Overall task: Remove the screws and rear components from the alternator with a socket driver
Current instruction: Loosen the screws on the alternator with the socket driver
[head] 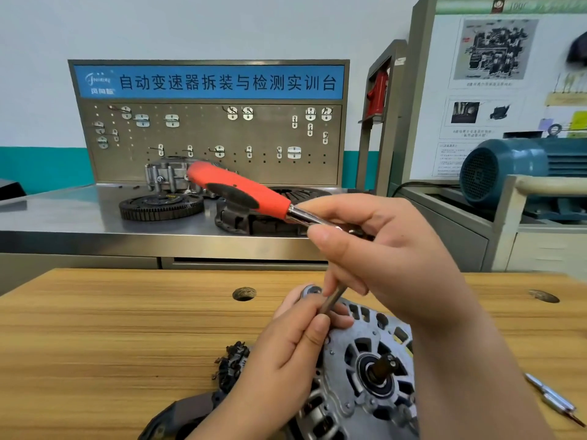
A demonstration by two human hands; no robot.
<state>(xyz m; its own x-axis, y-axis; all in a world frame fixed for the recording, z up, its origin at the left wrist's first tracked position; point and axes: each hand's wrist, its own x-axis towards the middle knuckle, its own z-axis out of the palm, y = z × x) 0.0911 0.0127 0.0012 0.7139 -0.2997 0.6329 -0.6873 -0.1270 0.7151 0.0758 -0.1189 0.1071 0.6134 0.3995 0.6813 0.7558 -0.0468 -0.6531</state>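
The grey alternator lies on the wooden bench, rear face up, its shaft and bearing showing at the centre. My right hand grips the head of a ratchet socket driver with a red and black handle that points up and left. Its steel extension runs down to the alternator's upper left edge. My left hand pinches the lower end of that extension against the housing. The socket tip is hidden by my fingers. A black removed part lies left of the alternator, and a dark cover below it.
A slim metal tool lies on the bench at the right. The bench has round holes. Behind it stands a steel worktable with a ring gear, a clutch plate, a metal housing and a pegboard. A blue motor sits at the right.
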